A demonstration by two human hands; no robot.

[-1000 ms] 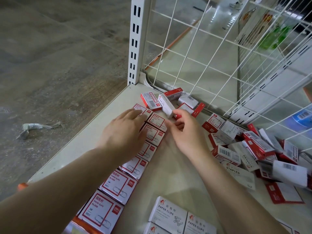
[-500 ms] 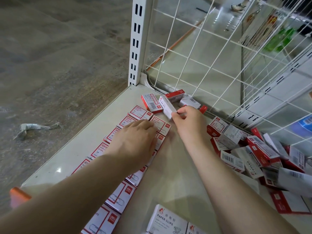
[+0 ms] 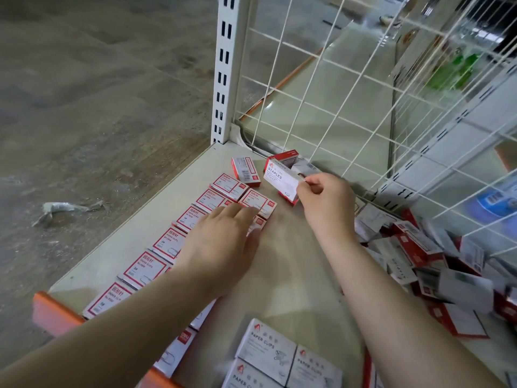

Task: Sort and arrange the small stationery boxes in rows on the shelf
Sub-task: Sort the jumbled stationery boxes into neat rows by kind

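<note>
**Q:** State the hand poses.

**A:** The right hand point(image 3: 326, 201), at frame centre-right, has its forearm reaching in from the lower right. Thumb and fingertips pinch the near end of one white staples box point(image 3: 281, 180), which sits tilted, its printed face up, just above centre. The left hand point(image 3: 223, 245), at centre, lies palm down with fingers straight and together. It presses flat on the paper-clip rows point(image 3: 179, 239) and grips nothing. The hands are apart.

**Q:** Count the boxes.

**A:** One staples box is in the right hand. Two diagonal rows of red-bordered paper-clip boxes run from lower left toward centre. About seven boxes of the left row are visible. The right row is largely covered by the left arm, so its count cannot be determined. One red box point(image 3: 246, 170) lies apart, just beyond the rows' far end. Three grey paper-clip boxes point(image 3: 268, 351) show at bottom centre. The loose pile point(image 3: 425, 256) at right is too jumbled and blurred to count.

**Q:** Surroundings?

**A:** All boxes rest on the pale shelf point(image 3: 293, 275), which has an orange front edge point(image 3: 53, 312) at lower left. A white wire grid point(image 3: 321, 79) backs it at the upper right.
</note>
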